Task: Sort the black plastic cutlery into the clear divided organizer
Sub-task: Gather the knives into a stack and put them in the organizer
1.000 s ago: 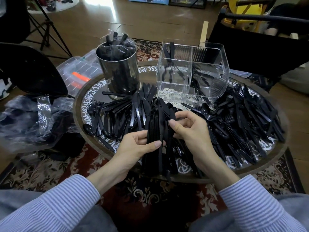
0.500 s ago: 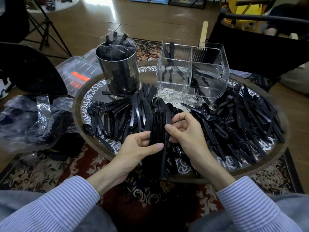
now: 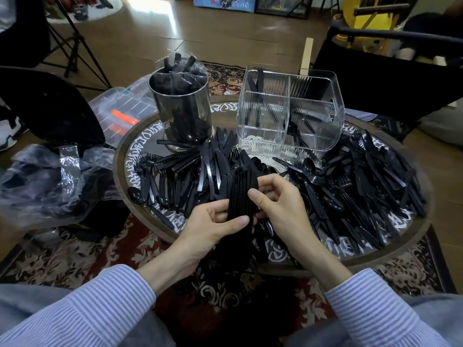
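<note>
Head view is the only one I have, and from here I see both hands meeting over the near edge of the round table (image 3: 390, 254), working one stack of black cutlery (image 3: 241, 196). The left hand (image 3: 213, 226) grips the lower part of that stack, thumb laid across the front and fingers curled behind, which I read as the holding hand, keeping the pieces nested and upright so they don't fan apart. The right hand (image 3: 278, 204) is curled at the stack's upper right edge, thumb on the front face and fingers tucked behind; I judge it is squaring the bundle or peeling pieces off, though I cannot tell which kind of cutlery it is. The stack sits just above the loose cutlery heap (image 3: 363, 191) that covers most of the table, well short of the clear divided organizer (image 3: 288, 113) at the far side. That organizer holds only a few black pieces, some standing in the back left compartment and some leaning in the right one, so sorting looks barely begun. A metal canister (image 3: 181, 113) stuffed with a plastic bag and more black pieces stands to the left of the organizer. Gathering like pieces into one bundle first probably saves many trips across the pile.
</note>
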